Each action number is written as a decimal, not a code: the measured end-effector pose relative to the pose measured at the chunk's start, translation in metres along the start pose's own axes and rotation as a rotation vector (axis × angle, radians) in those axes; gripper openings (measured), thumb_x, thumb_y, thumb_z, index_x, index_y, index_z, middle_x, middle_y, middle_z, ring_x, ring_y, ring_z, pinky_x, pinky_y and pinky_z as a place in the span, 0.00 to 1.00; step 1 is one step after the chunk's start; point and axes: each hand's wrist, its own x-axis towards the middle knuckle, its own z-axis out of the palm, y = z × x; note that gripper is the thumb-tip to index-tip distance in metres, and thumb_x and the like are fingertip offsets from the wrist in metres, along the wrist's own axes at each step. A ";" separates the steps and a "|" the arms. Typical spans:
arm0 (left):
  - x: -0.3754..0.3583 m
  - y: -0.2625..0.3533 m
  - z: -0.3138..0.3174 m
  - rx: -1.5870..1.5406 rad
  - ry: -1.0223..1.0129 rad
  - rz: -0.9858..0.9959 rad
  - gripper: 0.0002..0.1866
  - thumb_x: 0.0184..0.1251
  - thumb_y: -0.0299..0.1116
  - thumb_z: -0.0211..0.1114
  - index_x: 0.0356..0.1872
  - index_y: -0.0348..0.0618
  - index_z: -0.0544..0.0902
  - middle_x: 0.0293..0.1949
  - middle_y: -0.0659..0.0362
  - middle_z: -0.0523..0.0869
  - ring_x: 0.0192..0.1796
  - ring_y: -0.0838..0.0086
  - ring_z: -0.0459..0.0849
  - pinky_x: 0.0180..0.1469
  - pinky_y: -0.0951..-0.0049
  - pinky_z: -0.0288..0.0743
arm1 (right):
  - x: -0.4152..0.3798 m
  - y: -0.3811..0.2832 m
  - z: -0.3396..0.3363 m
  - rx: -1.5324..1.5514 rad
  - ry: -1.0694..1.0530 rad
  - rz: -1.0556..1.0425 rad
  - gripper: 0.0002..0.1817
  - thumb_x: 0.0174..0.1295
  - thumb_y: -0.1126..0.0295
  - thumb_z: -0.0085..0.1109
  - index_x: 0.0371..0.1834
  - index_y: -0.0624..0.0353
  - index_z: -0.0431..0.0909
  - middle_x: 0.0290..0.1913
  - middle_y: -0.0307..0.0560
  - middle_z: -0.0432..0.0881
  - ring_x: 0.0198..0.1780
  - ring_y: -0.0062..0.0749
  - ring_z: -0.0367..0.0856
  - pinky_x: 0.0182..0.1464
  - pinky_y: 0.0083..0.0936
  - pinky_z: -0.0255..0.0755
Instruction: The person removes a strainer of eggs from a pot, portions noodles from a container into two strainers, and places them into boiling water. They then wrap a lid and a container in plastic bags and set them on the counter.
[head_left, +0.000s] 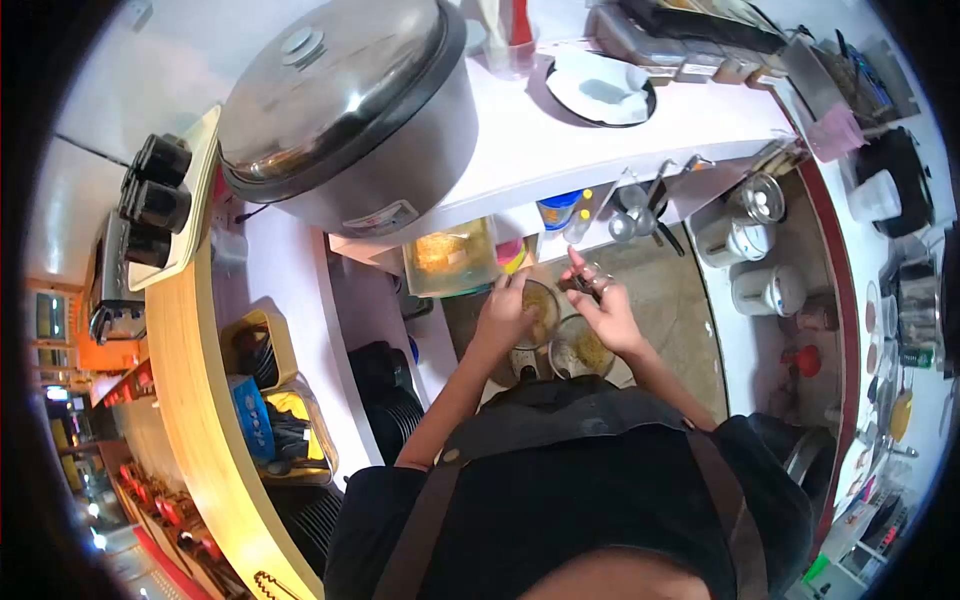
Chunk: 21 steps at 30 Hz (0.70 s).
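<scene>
My left hand (503,312) is over the near-side rim of a round bowl (541,318) of yellowish food, its fingers drawn together. Whatever they hold is too small to make out. To its right, my right hand (608,313) is closed around a small dark tool with shiny metal parts (592,284). Below that hand sits a second round bowl (580,352) with pale yellow contents. Just beyond my left hand stands a clear plastic tub (450,262) of orange-yellow shreds.
A large lidded steel cooker (350,110) stands on the white shelf (510,130), beside a lined black pan (600,90). Ladles (630,215) hang under its edge. White-lidded canisters (770,291) line the right side. Cutlery trays (292,440) and stacked plates (385,400) fill the left.
</scene>
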 end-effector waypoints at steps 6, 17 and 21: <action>0.008 0.030 0.009 -0.265 -0.031 0.152 0.31 0.47 0.28 0.65 0.57 0.41 0.66 0.50 0.46 0.71 0.48 0.55 0.75 0.47 0.61 0.71 | -0.003 -0.019 0.003 0.069 0.018 -0.160 0.31 0.55 0.78 0.54 0.66 0.59 0.60 0.42 0.42 0.75 0.45 0.25 0.73 0.51 0.21 0.65; 0.027 0.148 0.100 -0.200 -0.408 0.857 0.19 0.56 0.28 0.57 0.50 0.38 0.69 0.44 0.47 0.73 0.47 0.50 0.75 0.46 0.58 0.71 | -0.136 -0.037 -0.047 -0.207 0.801 -0.150 0.31 0.54 0.70 0.56 0.64 0.56 0.63 0.39 0.49 0.78 0.37 0.36 0.77 0.44 0.26 0.70; 0.006 0.166 0.184 -0.447 -0.790 0.833 0.19 0.56 0.28 0.57 0.50 0.39 0.70 0.44 0.48 0.73 0.48 0.52 0.74 0.49 0.60 0.70 | -0.199 -0.033 -0.046 -0.328 1.124 -0.021 0.32 0.53 0.69 0.56 0.64 0.55 0.63 0.40 0.49 0.79 0.37 0.39 0.78 0.42 0.27 0.71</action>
